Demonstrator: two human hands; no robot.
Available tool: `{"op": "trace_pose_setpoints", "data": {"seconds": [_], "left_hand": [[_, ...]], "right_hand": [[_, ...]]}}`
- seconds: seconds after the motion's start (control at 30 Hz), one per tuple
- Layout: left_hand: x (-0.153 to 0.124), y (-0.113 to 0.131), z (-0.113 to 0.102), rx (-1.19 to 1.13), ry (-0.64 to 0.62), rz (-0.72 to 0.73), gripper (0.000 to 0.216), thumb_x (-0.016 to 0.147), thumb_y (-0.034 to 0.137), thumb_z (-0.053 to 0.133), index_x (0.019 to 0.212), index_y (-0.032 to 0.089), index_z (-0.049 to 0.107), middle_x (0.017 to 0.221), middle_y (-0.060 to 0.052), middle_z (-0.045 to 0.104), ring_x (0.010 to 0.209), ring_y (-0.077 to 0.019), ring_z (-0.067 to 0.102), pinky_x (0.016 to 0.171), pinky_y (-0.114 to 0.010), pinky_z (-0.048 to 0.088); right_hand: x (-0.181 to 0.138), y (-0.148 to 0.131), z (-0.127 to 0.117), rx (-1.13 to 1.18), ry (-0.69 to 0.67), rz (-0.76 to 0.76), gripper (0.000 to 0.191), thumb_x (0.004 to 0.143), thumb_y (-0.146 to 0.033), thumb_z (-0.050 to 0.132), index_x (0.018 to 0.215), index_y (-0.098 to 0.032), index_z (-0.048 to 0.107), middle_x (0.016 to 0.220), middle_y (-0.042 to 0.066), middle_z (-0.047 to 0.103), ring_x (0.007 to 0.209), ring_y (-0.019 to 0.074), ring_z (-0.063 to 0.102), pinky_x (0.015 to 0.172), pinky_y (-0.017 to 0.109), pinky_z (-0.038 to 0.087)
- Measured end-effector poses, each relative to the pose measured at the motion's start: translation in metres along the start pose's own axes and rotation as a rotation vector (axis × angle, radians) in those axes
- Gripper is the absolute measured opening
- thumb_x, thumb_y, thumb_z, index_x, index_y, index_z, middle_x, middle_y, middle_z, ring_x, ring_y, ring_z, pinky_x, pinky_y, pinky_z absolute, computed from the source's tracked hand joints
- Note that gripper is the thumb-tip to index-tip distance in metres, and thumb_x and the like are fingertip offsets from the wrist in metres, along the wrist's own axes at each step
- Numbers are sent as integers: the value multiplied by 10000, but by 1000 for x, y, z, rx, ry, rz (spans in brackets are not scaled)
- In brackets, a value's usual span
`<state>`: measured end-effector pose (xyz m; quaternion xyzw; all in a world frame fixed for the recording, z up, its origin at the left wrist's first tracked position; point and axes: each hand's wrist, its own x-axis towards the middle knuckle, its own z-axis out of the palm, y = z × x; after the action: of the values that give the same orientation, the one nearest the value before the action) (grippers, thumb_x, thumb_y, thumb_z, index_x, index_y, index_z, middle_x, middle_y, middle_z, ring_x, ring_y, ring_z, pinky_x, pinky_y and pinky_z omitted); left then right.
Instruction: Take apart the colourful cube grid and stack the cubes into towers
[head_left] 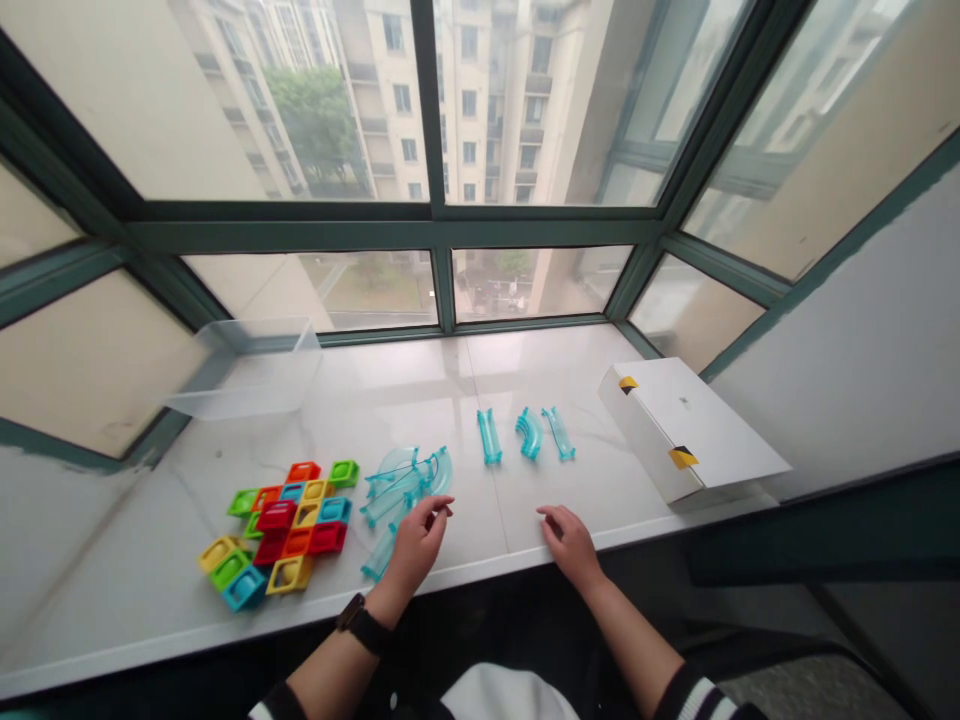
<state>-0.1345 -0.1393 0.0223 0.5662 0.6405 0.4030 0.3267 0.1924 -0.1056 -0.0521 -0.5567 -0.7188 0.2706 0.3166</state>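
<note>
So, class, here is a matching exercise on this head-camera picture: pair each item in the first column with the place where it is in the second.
Items:
1. black wristwatch
2. clear plastic tub
3. white cardboard box
4. teal chute pieces, the three set apart

Places:
A. right end of the white ledge
B. in a row mid-ledge
C. on the left wrist
D. left end of the ledge, by the window glass

Pairs: 1-C, 2-D, 3-A, 4-B.
</note>
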Motion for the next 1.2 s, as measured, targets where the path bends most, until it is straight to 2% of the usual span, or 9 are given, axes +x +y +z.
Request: {"op": "trace_pose_setpoints", "data": {"seconds": [0.1,0.17,0.3,0.4,0.53,0.7,0.87,1.2], "left_hand": [[-20,-20,-29,69,111,-35,310,934,400,525,1081,244,749,961,-41,775,806,-217,703,775,-362,589],[-31,-33,-43,140,189,-15,292,921,376,531,1076,254,747,1037,-57,774,960,-253,718,890,-407,596],[-46,-59,-60,281,279,29,303,888,323,574,1151,262,711,1185,-91,736,1184,-302,665,1099,-501,517],[-50,-71,-61,352,260,34,335,878,285,593,1200,253,679,1246,-104,711,1242,-307,639,1141,-505,486],[-46,-72,-56,412,199,51,354,886,241,611,1236,245,657,1304,-114,695,1285,-308,618,1158,-490,472],[-37,-69,-50,451,121,24,410,874,229,679,1283,218,656,1296,-138,712,1224,-337,639,1103,-509,497],[-33,-70,-45,439,113,-13,439,873,152,670,1309,204,653,1301,-142,714,1224,-312,646,1106,-489,486],[-27,-68,-50,413,66,-2,464,820,125,711,1274,220,689,1267,-129,719,1202,-322,655,1089,-477,501]], "right_hand": [[-1,-12,16,-84,-14,20,263,948,-280,515,1075,-255,744,943,65,756,850,246,704,884,411,520],[5,-22,28,-138,-26,4,254,945,-268,520,1048,-258,752,932,54,763,850,234,703,869,380,494],[16,-41,52,-232,-46,-76,230,941,-221,547,1004,-266,763,932,45,766,920,229,691,840,328,439],[21,-50,66,-299,-57,-128,222,930,-193,562,1005,-259,760,929,48,761,906,223,668,830,315,412],[23,-52,74,-335,-17,-134,233,927,-176,538,1031,-232,739,938,57,757,913,229,661,847,320,397],[23,-46,74,-287,-5,-122,241,905,-184,522,1008,-222,738,962,63,771,910,234,662,856,332,407],[23,-43,75,-293,12,-129,249,897,-198,505,989,-223,735,948,63,768,910,235,655,855,332,415],[24,-42,77,-307,12,-125,216,899,-191,516,969,-222,718,929,58,755,899,237,649,843,330,387]]}}
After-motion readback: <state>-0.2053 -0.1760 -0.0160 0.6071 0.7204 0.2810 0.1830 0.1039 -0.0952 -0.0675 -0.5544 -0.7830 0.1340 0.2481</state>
